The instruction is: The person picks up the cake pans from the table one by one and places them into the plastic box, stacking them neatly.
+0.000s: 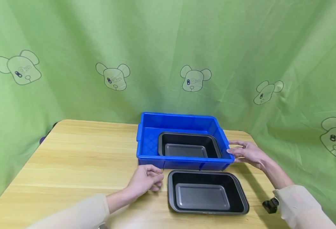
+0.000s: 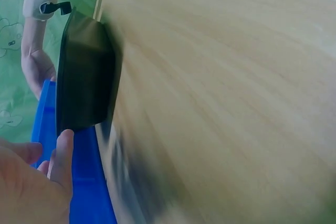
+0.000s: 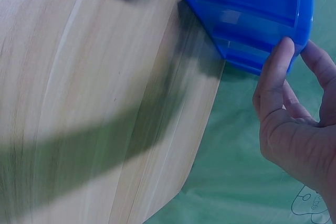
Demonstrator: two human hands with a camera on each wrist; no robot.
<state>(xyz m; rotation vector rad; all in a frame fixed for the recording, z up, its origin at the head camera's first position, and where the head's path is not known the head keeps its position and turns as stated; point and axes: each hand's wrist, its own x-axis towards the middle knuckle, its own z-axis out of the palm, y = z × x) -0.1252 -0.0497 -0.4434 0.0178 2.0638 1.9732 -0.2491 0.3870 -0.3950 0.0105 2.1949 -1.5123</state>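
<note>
Blue bin (image 1: 182, 163) runs longways left-to-right, right hand (image 1: 251, 153) spread against its end, left hand (image 1: 145, 180) out front, kinda curled, empty.

A blue bin (image 1: 182, 164) sits upright on the worktop (image 1: 84, 159) with one black pan (image 1: 185, 150) inside; a matching pan (image 1: 203, 196) lies in front.

The bin (image 1: 182, 164) appears to be moulded in smooth plastic, with glossy highlights on its walls and a crisscross texture faintly seen on its floor. The front pan (image 1: 202, 196) and the inner pan (image 1: 185, 150) appear to be formed of thin metal, smoothly finished with a low sheen. The table (image 1: 79, 165) is surfaced in smooth wood grain, softly reflective. The curtain (image 1: 156, 35) is made of creased, mostly matt cloth; matt fabric is also seen in the sleeves (image 1: 299, 205).
</note>
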